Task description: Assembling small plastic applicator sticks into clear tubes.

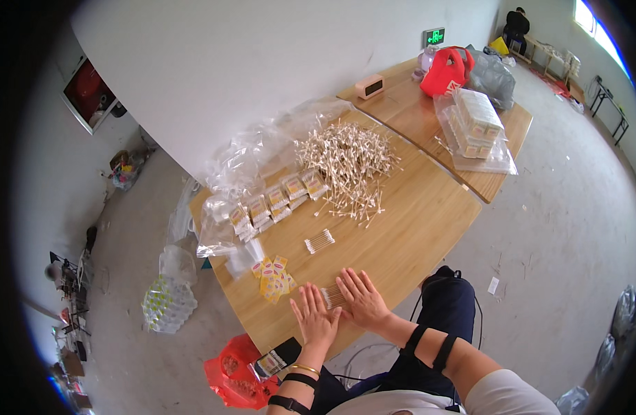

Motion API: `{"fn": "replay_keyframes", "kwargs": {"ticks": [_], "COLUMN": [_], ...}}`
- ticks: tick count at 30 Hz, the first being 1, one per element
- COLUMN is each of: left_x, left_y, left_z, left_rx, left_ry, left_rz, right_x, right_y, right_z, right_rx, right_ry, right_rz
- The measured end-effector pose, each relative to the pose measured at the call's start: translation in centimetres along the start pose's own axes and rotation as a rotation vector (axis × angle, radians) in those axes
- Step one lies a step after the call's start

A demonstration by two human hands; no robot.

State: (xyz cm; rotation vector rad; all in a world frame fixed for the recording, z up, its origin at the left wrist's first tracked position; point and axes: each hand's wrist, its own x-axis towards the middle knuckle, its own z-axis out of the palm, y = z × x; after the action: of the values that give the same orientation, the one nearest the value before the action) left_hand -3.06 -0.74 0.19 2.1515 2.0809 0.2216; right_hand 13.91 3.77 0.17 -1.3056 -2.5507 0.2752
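The bare wood of the table [415,228] to the right is free. Ahead sits 1 small bundle of swabs [319,241], then the big swab pile [347,166]. Yellow packets [273,277] block the left.

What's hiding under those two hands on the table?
A small bunch of cotton swabs peeks out between the left hand and right hand, both pressed flat on the wooden table. Any swabs under the palms are covered.

A: What packaging is lying on the wooden table?

B: Small yellow sachets [273,277] are lying near its front edge, and clear filled packets [276,200] are sitting in a row behind them.

A: And further back?

B: Boxes in a clear bag [473,124] are resting there; a green lit sign [433,37] is glowing on the wall.
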Motion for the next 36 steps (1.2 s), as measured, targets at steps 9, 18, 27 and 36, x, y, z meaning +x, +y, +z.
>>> {"fn": "replay_keyframes", "kwargs": {"ticks": [9,18,27,36], "left_x": [-0.4,-11.9,-15.9,-15.0], "left_y": [0.8,-11.2,-15.6,-16.5], "left_z": [-0.1,-3.3,0.4,4.4], "left_rx": [-0.104,-0.238,-0.471,-0.958], "left_ry": [-0.041,0.366,0.47,0.635], "left_rz": [-0.083,-0.482,-0.917,-1.0], "right_x": [0.1,-0.7,-2.3,-2.1], "right_y": [-1.0,-4.4,-14.2,-16.3], "right_z": [0.9,0.7,3.5,3.8], "right_rx": [-0.082,-0.122,-0.065,-0.032], "right_ry": [0.013,-0.086,-0.134,-0.125], "right_rz": [0.017,-0.101,-0.286,-0.321]}}
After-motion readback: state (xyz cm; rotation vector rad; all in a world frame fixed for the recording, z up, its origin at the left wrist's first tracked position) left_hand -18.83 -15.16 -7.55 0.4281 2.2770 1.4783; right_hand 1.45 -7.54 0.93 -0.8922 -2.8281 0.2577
